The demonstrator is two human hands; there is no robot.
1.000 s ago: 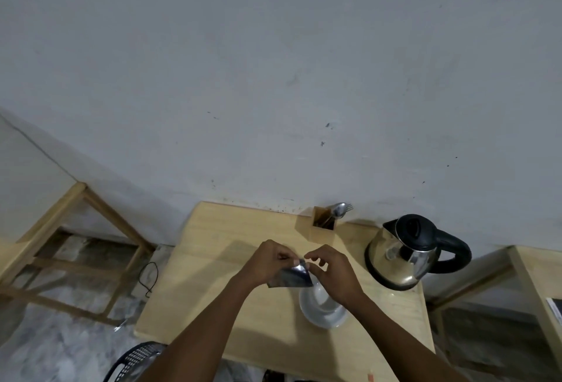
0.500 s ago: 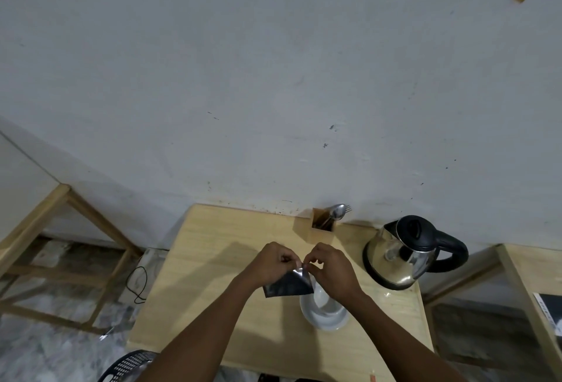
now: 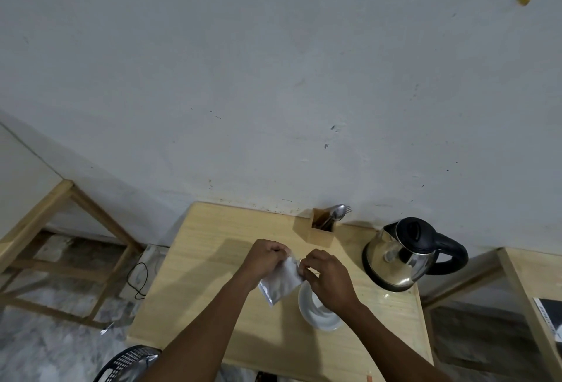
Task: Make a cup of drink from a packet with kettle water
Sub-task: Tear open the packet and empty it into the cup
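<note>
— Packet [image 3: 281,281]: where is it held?
— Its top edge is pinched by the left hand [image 3: 265,257] and right hand [image 3: 329,278], above the table [image 3: 213,260], beside the white cup [image 3: 319,311].
— And the kettle [image 3: 401,255]?
— It is stood to the right.

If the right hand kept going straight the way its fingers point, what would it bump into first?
The right hand points leftward, so it would likely meet the silver packet it pinches, then the left hand just beyond. Depth is hard to judge.
</note>
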